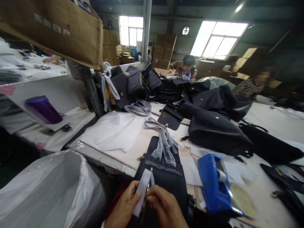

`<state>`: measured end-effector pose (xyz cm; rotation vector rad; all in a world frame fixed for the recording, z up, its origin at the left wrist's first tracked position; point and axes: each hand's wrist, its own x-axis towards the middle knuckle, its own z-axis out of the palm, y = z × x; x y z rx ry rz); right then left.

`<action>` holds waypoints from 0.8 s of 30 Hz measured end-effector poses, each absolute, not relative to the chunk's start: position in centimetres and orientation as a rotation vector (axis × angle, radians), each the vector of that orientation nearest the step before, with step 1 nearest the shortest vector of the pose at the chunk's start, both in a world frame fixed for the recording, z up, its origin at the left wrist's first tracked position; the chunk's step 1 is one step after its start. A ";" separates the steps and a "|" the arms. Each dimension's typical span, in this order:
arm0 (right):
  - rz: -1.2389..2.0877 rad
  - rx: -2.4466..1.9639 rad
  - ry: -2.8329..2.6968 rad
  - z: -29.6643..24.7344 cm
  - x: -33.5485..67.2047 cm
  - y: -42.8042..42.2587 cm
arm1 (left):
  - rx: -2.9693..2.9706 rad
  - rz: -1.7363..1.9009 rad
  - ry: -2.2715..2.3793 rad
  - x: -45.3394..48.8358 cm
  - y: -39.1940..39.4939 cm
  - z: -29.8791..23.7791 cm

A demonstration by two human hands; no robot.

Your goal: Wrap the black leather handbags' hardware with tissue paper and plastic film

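Note:
My left hand (128, 201) is closed on a flat white strip (142, 186), thumb on top, above a black bag (171, 186) at the table's front edge. Right beside it, my right hand (165, 202) is pinched closed at a narrow gold-coloured edge next to the strip. What lies between its fingers is mostly hidden. A small gold clasp (151, 169) shows just beyond the strip. Straps wrapped in clear plastic (166, 148) lie across the bag's far end.
A blue tape dispenser (211, 183) stands at the right. Black bags (218, 129) are heaped behind, near white sheets (114, 129). A large white plastic sack (52, 193) is at the lower left. Two people (186, 71) are across the table.

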<state>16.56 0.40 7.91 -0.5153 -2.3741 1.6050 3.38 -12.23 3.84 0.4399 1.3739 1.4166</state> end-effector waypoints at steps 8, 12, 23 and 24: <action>1.235 -0.404 -2.676 6.0 14.5 0.1 | 0.326 1.413 1.326 3.1 -11.9 4.4; 1.203 -0.504 -2.752 6.2 14.4 0.0 | 0.298 1.381 1.316 3.0 -12.0 4.1; 1.443 -0.662 -2.591 5.4 14.6 0.4 | 0.425 1.454 1.293 3.2 -12.8 4.2; 1.433 -0.653 -2.576 5.2 14.6 0.4 | 0.416 1.438 1.310 3.3 -12.7 4.3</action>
